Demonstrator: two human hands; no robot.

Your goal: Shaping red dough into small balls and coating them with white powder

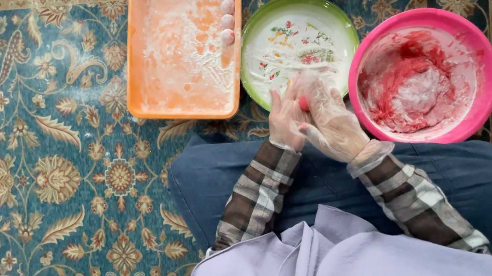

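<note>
We cup a soft red dough lump (pixel 303 103) between left hand (pixel 285 119) and right hand (pixel 331 121), both closed on it. It looks light and sticky, so we judge a loose palm hold best.

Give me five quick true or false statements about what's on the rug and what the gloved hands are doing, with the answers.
1. Both hands, left hand and right hand, wear clear plastic gloves. True.
2. The hands press a small red piece between them. True.
3. The orange tray holds a row of dough balls along its left edge. False: along its right edge.
4. The pink bowl is empty. False: it holds red and white dough.
5. The floral plate lies between tray and bowl. True.
</note>
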